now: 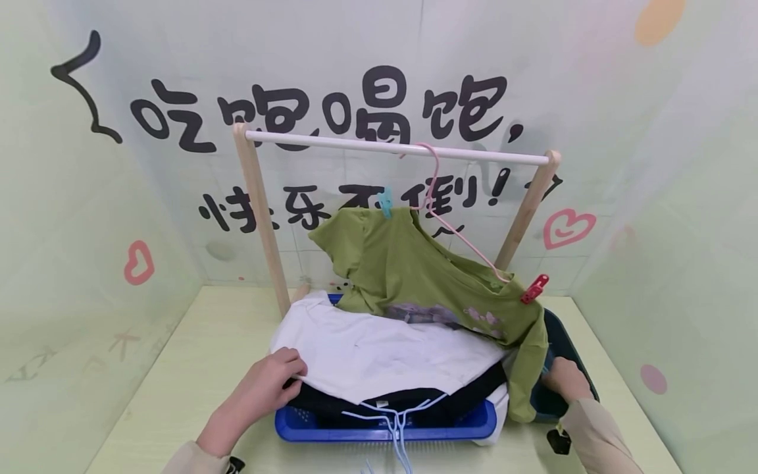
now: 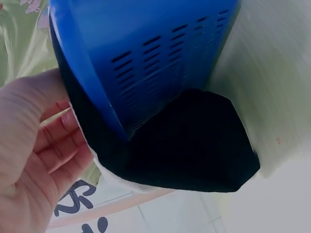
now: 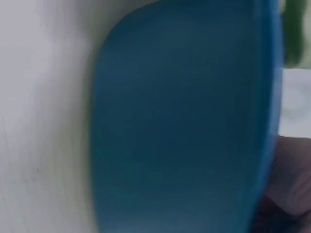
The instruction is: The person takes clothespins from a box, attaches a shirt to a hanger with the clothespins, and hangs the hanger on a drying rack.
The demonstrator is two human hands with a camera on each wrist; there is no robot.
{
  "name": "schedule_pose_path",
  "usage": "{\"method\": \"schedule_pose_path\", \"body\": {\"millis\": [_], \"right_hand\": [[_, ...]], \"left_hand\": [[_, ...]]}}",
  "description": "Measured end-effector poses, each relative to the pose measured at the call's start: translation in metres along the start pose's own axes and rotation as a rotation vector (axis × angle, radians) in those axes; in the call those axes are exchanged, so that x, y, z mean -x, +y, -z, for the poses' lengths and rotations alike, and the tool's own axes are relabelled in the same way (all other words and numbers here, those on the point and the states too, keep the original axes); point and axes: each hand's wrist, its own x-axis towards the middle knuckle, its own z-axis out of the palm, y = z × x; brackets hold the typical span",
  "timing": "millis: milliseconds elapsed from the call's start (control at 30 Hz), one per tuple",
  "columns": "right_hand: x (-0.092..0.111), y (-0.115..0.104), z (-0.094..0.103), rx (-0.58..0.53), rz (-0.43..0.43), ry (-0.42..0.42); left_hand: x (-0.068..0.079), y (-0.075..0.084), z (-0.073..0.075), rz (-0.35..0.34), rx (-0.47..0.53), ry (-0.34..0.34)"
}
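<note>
My left hand (image 1: 268, 382) rests on the left edge of a white garment (image 1: 379, 349), its fingers over the cloth. Beneath it, black cloth (image 2: 184, 145) hangs over the side of a blue basket (image 1: 385, 434). Light blue hangers (image 1: 395, 421) stick out at the front. My right hand (image 1: 567, 380) reaches into a dark teal tub (image 1: 562, 329) at the right; its fingers are mostly hidden there. An olive-green shirt (image 1: 438, 276) hangs by a pink hanger (image 1: 435, 168), with a turquoise clothespin (image 1: 385, 203) and a red clothespin (image 1: 535, 289) on it.
A white rail (image 1: 331, 141) on wooden posts (image 1: 260, 210) stands behind the baskets. The pale wooden table (image 1: 195, 355) is ringed by printed curtain walls. A white cloth (image 1: 496, 415) hangs over the blue basket's right side.
</note>
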Motion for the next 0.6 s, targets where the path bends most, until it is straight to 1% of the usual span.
{"method": "schedule_pose_path", "body": {"millis": [67,200,300,433,533,600], "right_hand": [[0.002,0.001,0.002,-0.010,0.025,0.020],[0.006,0.002,0.003,-0.047,0.087,0.108],[0.010,0.001,0.004,-0.089,0.103,0.168],[0.020,-0.003,0.010,-0.140,0.116,0.239],[0.031,-0.006,0.015,-0.184,0.129,0.315],[0.039,-0.008,0.018,-0.208,0.139,0.382]], "left_hand": [[0.000,-0.002,0.000,-0.026,0.002,0.017],[0.000,-0.005,-0.001,-0.058,0.000,0.070],[0.000,-0.006,-0.002,-0.066,0.000,0.105],[-0.002,-0.006,-0.001,-0.074,-0.002,0.129],[-0.004,-0.007,0.000,-0.089,-0.002,0.150],[-0.005,-0.008,0.002,-0.099,0.000,0.166]]}}
